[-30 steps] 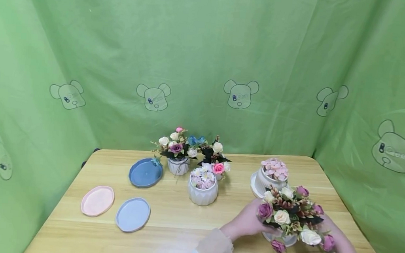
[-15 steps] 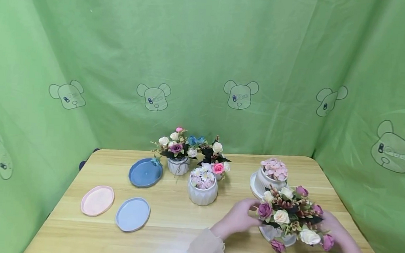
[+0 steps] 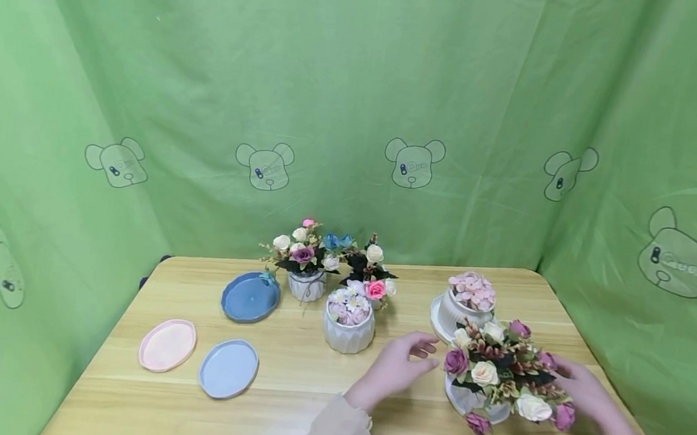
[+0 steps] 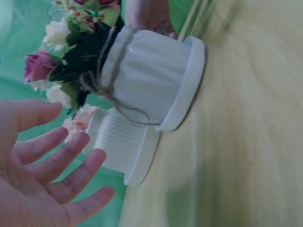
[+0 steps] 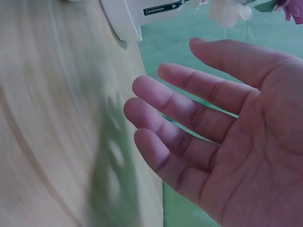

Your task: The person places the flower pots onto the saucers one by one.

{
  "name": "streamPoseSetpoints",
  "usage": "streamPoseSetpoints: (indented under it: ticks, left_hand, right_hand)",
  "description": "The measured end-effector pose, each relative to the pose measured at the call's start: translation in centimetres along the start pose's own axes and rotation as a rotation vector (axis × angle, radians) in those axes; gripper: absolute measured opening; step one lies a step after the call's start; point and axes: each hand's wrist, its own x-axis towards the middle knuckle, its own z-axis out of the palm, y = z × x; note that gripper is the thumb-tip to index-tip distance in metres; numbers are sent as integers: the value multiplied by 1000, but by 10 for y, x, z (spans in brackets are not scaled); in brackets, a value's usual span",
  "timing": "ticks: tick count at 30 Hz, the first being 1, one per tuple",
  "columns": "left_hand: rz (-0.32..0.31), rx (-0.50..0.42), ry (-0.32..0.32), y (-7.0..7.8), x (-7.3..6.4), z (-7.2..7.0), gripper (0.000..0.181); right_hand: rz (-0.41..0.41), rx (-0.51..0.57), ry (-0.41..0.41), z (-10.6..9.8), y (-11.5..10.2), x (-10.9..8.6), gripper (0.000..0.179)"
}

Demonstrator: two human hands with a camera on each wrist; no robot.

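Observation:
A white flower pot [image 4: 147,75] tied with twine stands on a white saucer [image 4: 191,71] at the table's right front. Its purple, white and cream roses [image 3: 485,373] spread wide and hide most of the pot in the head view. Left of it, my left hand [image 3: 399,366] is held apart with relaxed, spread fingers and nothing in them. On the other side my right hand [image 3: 586,397] is partly hidden by the blooms; the right wrist view shows its palm bare and fingers loosely extended. Just behind stands a ribbed white pot [image 3: 460,313] of pink flowers on another white saucer [image 3: 437,317].
A faceted white pot [image 3: 348,335] of pale flowers stands mid-table, with two more potted arrangements behind, one a white pot [image 3: 307,285] with twine. Dark blue [image 3: 251,297], pale blue and pink saucers lie at left. Green curtains [image 3: 357,109] enclose the wooden table.
Both hands have drawn away from the rose pot, the left toward the left and the right toward the right. The pot stays on its saucer, which shifted slightly left with it early on.

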Motion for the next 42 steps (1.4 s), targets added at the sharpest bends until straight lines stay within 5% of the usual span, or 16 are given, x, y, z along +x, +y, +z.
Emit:
streamPoseSetpoints:
  ticks: [18,27,42]
  left_hand:
    - [24,-41,94,6,-11,-27,36]
    - [23,-85,133,10,-18,-45,37]
    - [93,-43,201,5,-36,-81,42]
  right_hand:
    - [19,-134,59,-22,-5,-7,57]
    - [37,-70,38,-34,-13,-15,58]
    - [58,-140,66,-61,-30,-31,63]
